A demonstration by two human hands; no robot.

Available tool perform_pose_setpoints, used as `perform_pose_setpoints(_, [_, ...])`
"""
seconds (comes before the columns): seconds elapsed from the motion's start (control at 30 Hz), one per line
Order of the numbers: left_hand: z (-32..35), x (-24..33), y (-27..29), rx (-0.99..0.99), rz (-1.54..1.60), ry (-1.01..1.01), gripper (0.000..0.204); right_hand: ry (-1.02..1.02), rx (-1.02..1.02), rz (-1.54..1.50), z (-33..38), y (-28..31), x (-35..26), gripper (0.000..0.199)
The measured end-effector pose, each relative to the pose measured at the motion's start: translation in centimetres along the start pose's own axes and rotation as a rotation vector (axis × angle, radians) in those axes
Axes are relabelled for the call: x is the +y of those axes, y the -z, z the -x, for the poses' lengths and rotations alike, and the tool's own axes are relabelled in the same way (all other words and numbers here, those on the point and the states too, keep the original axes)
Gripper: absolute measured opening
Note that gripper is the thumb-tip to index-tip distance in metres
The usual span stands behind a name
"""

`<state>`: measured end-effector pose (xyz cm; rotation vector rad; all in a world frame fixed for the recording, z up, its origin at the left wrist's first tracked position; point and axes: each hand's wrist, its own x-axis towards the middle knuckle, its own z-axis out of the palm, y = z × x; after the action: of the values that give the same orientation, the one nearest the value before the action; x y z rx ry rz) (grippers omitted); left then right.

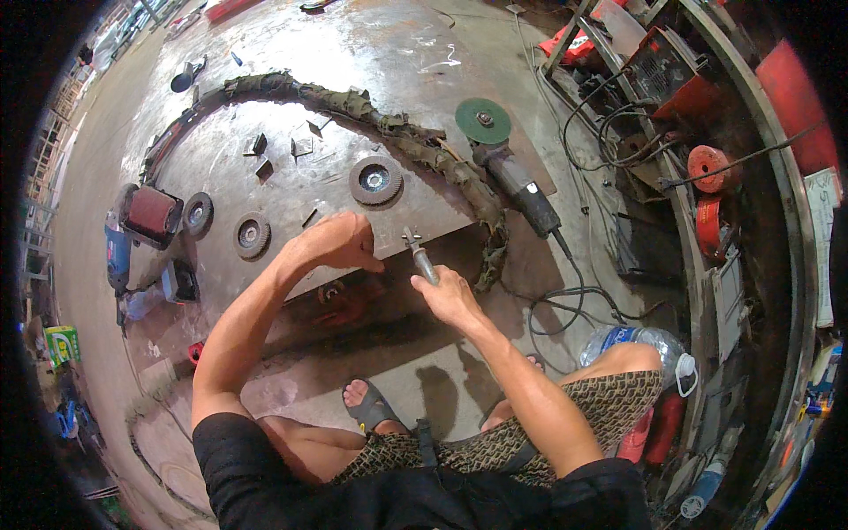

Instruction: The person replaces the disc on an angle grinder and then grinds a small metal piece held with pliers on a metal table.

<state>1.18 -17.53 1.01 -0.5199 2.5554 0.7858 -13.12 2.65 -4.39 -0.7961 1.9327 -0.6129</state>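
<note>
The wrench (pixel 419 253) is a slim grey metal tool with a small forked head. It points up and slightly left, head uppermost, at the near edge of the steel plate (pixel 353 115). Its lower handle sits in the right hand (pixel 449 296). The left hand (pixel 340 240), curled, rests on the plate's edge just beside it.

Hidden or unclear:
- Left hand (pixel 340 243), centre: curled fingers conceal whatever it grips.
- Metal tool (pixel 422 259): lower handle buried in right hand (pixel 449 296).
- Water bottle (pixel 640 340), lower right: partly behind knee.
- Red item (pixel 337 300) under counter (pixel 291 190) edge: shadowed, indistinct.
</note>
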Motion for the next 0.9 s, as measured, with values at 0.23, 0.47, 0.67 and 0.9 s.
perform_pose_setpoints(0.23, [-1.1,1.6,-3.2,-0.164,0.180,-0.021,0.052,0.012,0.009,0.097,0.8,1.7,-1.5,0.054])
perform_pose_setpoints(0.47, [-0.5,5.6,-3.0,-0.282,0.437,-0.124,0.064,0.278,0.280,0.166,1.9,3.7,-0.9,0.061])
perform_pose_setpoints(0.67, [-0.2,6.1,-5.2,-0.177,1.307,-0.438,0.087,0.535,0.402,0.051,2.5,3.8,-1.1,0.084])
perform_pose_setpoints(0.9, [-2.2,10.5,-6.3,0.027,1.348,-0.426,0.103,0.643,0.412,-0.137,3.9,3.6,-1.2,0.090])
